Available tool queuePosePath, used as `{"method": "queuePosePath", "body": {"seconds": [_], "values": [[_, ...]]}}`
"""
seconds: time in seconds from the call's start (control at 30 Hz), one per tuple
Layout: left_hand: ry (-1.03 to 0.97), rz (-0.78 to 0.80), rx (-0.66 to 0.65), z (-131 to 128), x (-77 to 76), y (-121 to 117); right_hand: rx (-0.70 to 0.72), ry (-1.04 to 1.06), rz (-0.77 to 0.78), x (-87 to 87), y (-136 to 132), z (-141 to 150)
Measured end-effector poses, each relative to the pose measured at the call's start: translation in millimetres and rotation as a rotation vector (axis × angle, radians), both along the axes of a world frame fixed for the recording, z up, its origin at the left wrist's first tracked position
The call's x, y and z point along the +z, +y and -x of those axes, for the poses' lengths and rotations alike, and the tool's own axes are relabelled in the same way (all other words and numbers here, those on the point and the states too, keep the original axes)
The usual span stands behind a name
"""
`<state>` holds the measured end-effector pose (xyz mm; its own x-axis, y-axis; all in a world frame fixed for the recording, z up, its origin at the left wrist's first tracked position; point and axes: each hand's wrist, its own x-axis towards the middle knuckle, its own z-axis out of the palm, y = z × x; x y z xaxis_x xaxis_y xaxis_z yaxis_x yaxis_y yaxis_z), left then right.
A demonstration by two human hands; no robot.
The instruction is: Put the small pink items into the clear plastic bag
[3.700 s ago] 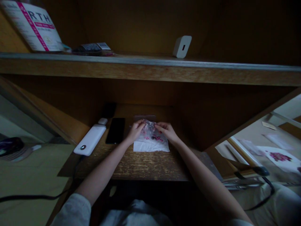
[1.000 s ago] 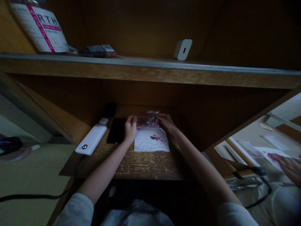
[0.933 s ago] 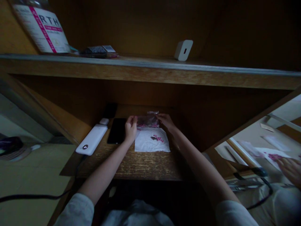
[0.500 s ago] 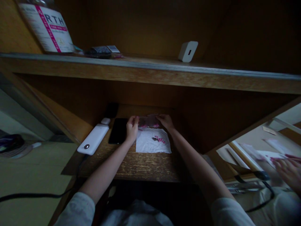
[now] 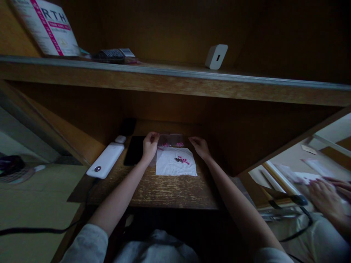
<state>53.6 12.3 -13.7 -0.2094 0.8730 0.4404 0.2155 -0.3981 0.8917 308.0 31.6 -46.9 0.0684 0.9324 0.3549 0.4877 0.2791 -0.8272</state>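
A clear plastic bag [image 5: 171, 139] with pink beads at its bottom is held up by my left hand [image 5: 150, 147], whose fingers pinch its left edge. My right hand [image 5: 200, 147] is just right of the bag, apart from it, fingers stretched towards it and holding nothing that I can see. Below the bag a creased white tissue [image 5: 170, 166] lies flat on the wooden desk. On it sits a small cluster of pink beads [image 5: 183, 160] with a dark bit at its left end.
Left of my left hand lie a black phone [image 5: 134, 150] and a white power bank [image 5: 106, 160] with a cable. The shelf [image 5: 170, 78] above carries a labelled bottle [image 5: 52, 29], a dark packet [image 5: 109, 55] and a white charger [image 5: 216, 57]. Another person's hands [image 5: 325, 197] are at the right.
My right hand has let go of the bag's right edge and moved a little to the right. My left hand still holds the bag. The view has shifted slightly.
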Motion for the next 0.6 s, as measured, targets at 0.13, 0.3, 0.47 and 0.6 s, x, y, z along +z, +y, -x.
{"method": "queuePosePath", "body": {"seconds": [0.13,0.3,0.47,0.6], "values": [[0.579,0.054,0.076,11.0,7.2,-8.3,-0.022,0.038,-0.011,-1.2,-6.4,-4.6],[1.077,0.097,0.217,16.1,11.8,-33.3,-0.006,0.036,0.008,-0.8,-6.6,-3.5],[1.257,0.172,0.247,13.4,5.4,-43.5,0.053,-0.015,0.002,3.2,-11.6,5.1],[1.304,0.203,0.259,10.2,0.6,-44.0,0.081,-0.042,-0.013,5.1,-15.2,9.6]]}}
